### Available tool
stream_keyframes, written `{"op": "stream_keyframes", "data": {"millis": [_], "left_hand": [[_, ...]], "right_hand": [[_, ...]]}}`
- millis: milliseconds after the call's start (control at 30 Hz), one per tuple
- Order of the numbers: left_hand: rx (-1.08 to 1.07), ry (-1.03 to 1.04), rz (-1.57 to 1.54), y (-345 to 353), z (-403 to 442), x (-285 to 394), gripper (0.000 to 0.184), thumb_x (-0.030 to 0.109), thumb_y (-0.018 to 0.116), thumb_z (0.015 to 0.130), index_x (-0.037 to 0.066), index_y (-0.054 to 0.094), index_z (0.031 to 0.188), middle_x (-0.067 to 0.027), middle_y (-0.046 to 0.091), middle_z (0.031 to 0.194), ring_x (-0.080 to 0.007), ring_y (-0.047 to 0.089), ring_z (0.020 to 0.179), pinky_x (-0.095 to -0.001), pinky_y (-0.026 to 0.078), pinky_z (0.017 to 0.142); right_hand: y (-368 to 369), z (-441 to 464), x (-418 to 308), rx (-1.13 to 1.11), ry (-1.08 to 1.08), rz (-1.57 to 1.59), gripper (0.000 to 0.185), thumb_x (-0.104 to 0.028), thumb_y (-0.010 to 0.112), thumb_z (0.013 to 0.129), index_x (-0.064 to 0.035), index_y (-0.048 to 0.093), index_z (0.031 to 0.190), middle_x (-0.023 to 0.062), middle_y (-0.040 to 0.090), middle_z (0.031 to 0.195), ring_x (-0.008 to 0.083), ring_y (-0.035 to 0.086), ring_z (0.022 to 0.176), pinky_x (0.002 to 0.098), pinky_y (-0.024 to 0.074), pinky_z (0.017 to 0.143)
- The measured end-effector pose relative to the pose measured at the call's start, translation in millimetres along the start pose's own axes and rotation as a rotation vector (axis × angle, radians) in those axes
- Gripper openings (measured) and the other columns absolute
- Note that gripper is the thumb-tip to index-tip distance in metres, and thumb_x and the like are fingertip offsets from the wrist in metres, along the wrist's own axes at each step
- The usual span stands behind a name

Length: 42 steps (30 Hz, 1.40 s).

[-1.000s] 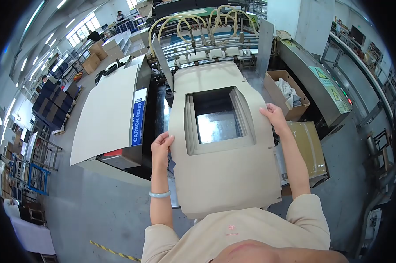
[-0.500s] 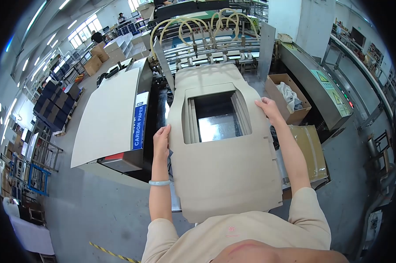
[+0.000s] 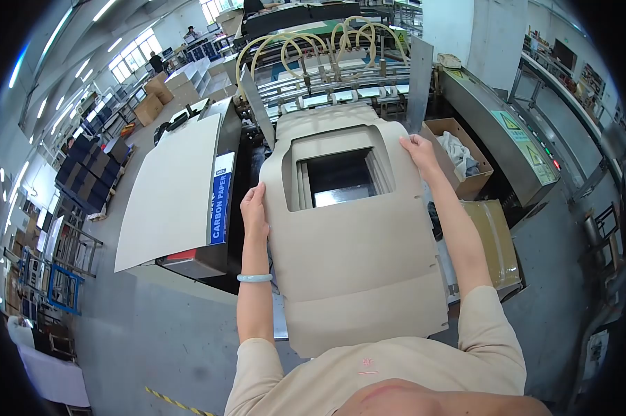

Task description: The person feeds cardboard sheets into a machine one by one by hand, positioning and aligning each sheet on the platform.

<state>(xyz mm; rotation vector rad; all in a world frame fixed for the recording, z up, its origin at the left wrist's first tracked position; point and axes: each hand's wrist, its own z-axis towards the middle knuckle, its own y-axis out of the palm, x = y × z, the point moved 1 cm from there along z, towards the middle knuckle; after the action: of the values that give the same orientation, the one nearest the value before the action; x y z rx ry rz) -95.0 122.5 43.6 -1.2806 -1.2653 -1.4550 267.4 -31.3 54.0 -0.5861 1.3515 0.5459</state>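
A beige die-cut cardboard sheet [image 3: 361, 256] with a large window cut-out lies in front of my chest, slightly bowed. My left hand [image 3: 255, 211] pinches its left edge, thumb on top. On the far right corner, my right hand [image 3: 418, 152] grips the edge between thumb and fingers. Beneath it, more sheets of the same shape [image 3: 327, 119] show at the far end and through the cut-out, where a dark, shiny surface lies lower down. Just beyond stands a machine with metal rollers [image 3: 340, 97] and looped pale hoses [image 3: 288, 35].
To the left a large pale board [image 3: 170, 187] rests beside a blue carbon paper box [image 3: 220, 201]. On the right are an open carton with white cloth [image 3: 458, 152], a taped carton [image 3: 490, 239] and a metal machine housing [image 3: 496, 125]. Upright metal plates [image 3: 419, 83] flank the rollers.
Both hands have shifted slightly up in the view with the cardboard sheet. Its far part has lifted away from the sheets below, and a crease now crosses its near part.
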Motion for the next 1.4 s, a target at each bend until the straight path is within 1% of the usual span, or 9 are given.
{"op": "stream_keyframes", "data": {"millis": [133, 333, 667, 833, 967, 1167, 1300, 1333, 1400], "left_hand": [[0.011, -0.019, -0.003, 6, 3, 1, 0.026, 0.027, 0.059, 0.089, 0.002, 0.063, 0.09, -0.0051, 0.061, 0.08, -0.0109, 0.053, 0.075, -0.0234, 0.041, 0.073], [0.007, -0.02, -0.004, 8, 14, -8, 0.026, 0.027, 0.059, 0.089, 0.001, 0.063, 0.091, -0.0064, 0.061, 0.081, -0.0121, 0.053, 0.077, -0.0246, 0.042, 0.074], [0.033, -0.097, 0.078, 9, 18, -22, 0.026, 0.025, 0.056, 0.09, 0.0, 0.062, 0.095, -0.009, 0.061, 0.086, -0.0153, 0.055, 0.082, -0.0276, 0.042, 0.077], [0.026, -0.123, 0.107, 7, 19, -27, 0.03, 0.025, 0.056, 0.09, -0.001, 0.061, 0.103, -0.0111, 0.061, 0.09, -0.017, 0.057, 0.083, -0.029, 0.044, 0.077], [-0.085, -0.289, 0.186, -3, 8, -20, 0.035, 0.028, 0.055, 0.09, -0.001, 0.058, 0.11, -0.0133, 0.061, 0.096, -0.0195, 0.058, 0.086, -0.0306, 0.046, 0.076], [-0.224, -0.346, 0.187, -30, -5, -16, 0.039, 0.032, 0.054, 0.091, 0.0, 0.057, 0.113, -0.0159, 0.061, 0.103, -0.021, 0.06, 0.086, -0.0306, 0.049, 0.075], [-0.409, -0.291, -0.414, -42, 3, -12, 0.043, 0.039, 0.05, 0.092, 0.002, 0.057, 0.114, -0.0174, 0.061, 0.107, -0.0213, 0.063, 0.086, -0.0291, 0.05, 0.074], [-0.407, -0.291, -0.415, -38, 3, -10, 0.043, 0.039, 0.05, 0.092, 0.002, 0.057, 0.114, -0.0174, 0.061, 0.107, -0.0213, 0.063, 0.086, -0.0291, 0.05, 0.074], [-0.342, -0.259, -0.616, -19, 5, -9, 0.046, 0.041, 0.05, 0.092, 0.001, 0.057, 0.114, -0.0163, 0.062, 0.105, -0.0198, 0.063, 0.085, -0.0282, 0.05, 0.073]], "right_hand": [[2, 9, 7, 0.021, 0.033, 0.003, 0.023, -0.021, 0.061, 0.085, 0.0002, 0.062, 0.094, 0.0021, 0.061, 0.081, 0.0089, 0.05, 0.07, 0.0224, 0.0424, 0.066], [6, 16, 16, 0.023, 0.045, 0.005, 0.02, -0.021, 0.061, 0.087, -0.002, 0.062, 0.092, 0.0, 0.059, 0.079, 0.006, 0.048, 0.068, 0.0194, 0.04, 0.063], [6, 16, 36, -0.012, 0.109, -0.032, 0.026, -0.022, 0.061, 0.084, 0.0009, 0.063, 0.095, 0.0037, 0.061, 0.083, 0.0098, 0.051, 0.073, 0.0235, 0.0436, 0.067], [-2, 4, 32, -0.14, 0.204, -0.065, 0.028, -0.024, 0.06, 0.086, 0.0006, 0.061, 0.1, 0.0042, 0.062, 0.083, 0.0106, 0.053, 0.073, 0.0238, 0.044, 0.065], [-15, -9, 28, -0.246, 0.282, -0.094, 0.03, -0.025, 0.058, 0.087, 0.0003, 0.06, 0.104, 0.0046, 0.062, 0.084, 0.0112, 0.054, 0.073, 0.0241, 0.0444, 0.063], [-35, -19, 22, -0.394, 0.387, -0.138, 0.033, -0.027, 0.057, 0.088, 0.0, 0.059, 0.108, 0.0052, 0.063, 0.084, 0.012, 0.056, 0.073, 0.0244, 0.0448, 0.061], [-51, -11, 15, -0.51, 0.318, 0.34, 0.036, -0.032, 0.055, 0.091, -0.0014, 0.058, 0.109, 0.0043, 0.063, 0.082, 0.0098, 0.057, 0.066, 0.0211, 0.0438, 0.054], [-50, -13, 14, -0.512, 0.318, 0.338, 0.036, -0.032, 0.055, 0.091, -0.0014, 0.058, 0.109, 0.0043, 0.063, 0.082, 0.0098, 0.057, 0.066, 0.0211, 0.0438, 0.054], [-40, -16, 12, -0.613, 0.338, 0.677, 0.036, -0.034, 0.053, 0.092, -0.0021, 0.059, 0.109, 0.0067, 0.062, 0.092, 0.0126, 0.058, 0.072, 0.0242, 0.0462, 0.058]]}}
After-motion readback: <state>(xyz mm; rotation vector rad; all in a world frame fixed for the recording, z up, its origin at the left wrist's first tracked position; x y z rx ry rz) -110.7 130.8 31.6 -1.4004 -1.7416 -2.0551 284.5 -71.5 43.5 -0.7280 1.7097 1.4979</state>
